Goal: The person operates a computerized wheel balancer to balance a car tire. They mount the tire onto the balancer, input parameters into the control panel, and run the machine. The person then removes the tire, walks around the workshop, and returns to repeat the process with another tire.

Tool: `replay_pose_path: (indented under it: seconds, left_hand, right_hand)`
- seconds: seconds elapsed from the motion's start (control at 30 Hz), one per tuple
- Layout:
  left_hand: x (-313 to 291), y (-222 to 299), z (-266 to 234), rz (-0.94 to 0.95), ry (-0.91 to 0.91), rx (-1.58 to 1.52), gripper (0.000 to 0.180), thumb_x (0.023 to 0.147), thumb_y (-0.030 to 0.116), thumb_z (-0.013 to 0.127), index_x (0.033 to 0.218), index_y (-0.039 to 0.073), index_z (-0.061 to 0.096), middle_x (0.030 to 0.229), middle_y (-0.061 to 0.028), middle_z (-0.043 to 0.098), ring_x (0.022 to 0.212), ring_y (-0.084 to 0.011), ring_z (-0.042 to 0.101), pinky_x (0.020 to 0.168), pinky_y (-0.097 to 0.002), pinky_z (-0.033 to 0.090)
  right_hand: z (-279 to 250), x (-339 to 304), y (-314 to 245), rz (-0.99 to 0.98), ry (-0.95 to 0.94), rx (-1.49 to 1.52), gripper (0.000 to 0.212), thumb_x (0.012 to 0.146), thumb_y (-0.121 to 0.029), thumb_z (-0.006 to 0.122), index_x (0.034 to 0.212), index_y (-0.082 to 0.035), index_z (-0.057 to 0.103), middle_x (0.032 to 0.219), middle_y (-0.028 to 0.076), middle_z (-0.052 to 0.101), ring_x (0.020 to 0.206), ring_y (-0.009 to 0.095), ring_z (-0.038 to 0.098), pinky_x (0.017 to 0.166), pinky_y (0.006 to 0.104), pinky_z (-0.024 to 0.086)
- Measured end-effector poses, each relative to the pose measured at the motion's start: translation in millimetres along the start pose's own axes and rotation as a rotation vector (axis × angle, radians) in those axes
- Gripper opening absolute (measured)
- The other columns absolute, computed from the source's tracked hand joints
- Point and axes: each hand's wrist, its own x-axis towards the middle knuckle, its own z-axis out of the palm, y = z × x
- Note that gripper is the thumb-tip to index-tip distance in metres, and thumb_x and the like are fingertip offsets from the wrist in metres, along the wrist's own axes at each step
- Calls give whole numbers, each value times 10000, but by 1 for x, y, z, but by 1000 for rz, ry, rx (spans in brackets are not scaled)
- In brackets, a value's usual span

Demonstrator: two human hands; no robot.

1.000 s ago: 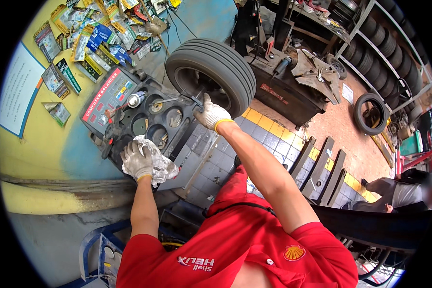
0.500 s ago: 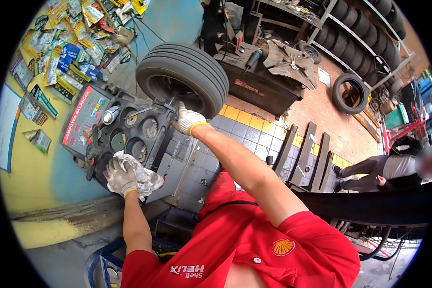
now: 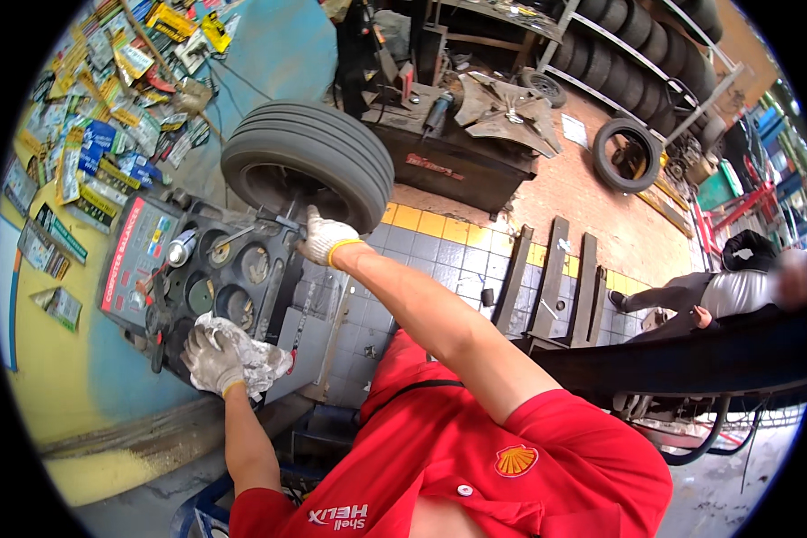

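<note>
A wheel with a black tyre is mounted on the shaft at the far side of a grey wheel balancer. My gloved right hand is at the hub side of the wheel, beside the shaft. Its fingers are bent, with one pointing up; what they grip is partly hidden. At the near edge of the balancer's top, my gloved left hand lies with fingers spread over a crumpled white cloth or plastic sheet. A spray can and a ring-shaped cup are on that top.
Many small colourful packets cover the wall on the left. Behind the wheel is a dark tyre machine. Dark metal ramps lie on the tiled floor to the right. A loose tyre, a tyre rack and another person are further right.
The whole view has turned slightly, so the balancer and wheel sit further left and lower in the picture. Both hands stay at about the same places on the machine.
</note>
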Motion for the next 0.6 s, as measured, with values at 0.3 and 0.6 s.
replay_pose_path:
  seconds: [0.3, 0.6]
  left_hand:
    - [-2, 1, 5, 3, 14, -22, 456, 954, 386, 613, 1275, 69, 681, 1329, -143, 689, 1255, -346, 607, 1126, -505, 427]
    - [-1, -10, 5, 8, 1, 34, 456, 923, 364, 617, 1264, 68, 682, 1303, -135, 692, 1208, -342, 626, 1095, -490, 449]
  right_hand:
    - [-13, -12, 10, -15, 23, 36, 891, 947, -430, 623, 1615, 68, 304, 1286, 327, 698, 1219, 444, 686, 1053, 490, 528]
    - [20, -97, 126, 72, -233, 90, 876, 939, -529, 638, 1620, -45, 374, 1386, 339, 639, 1301, 470, 625, 1107, 502, 489]
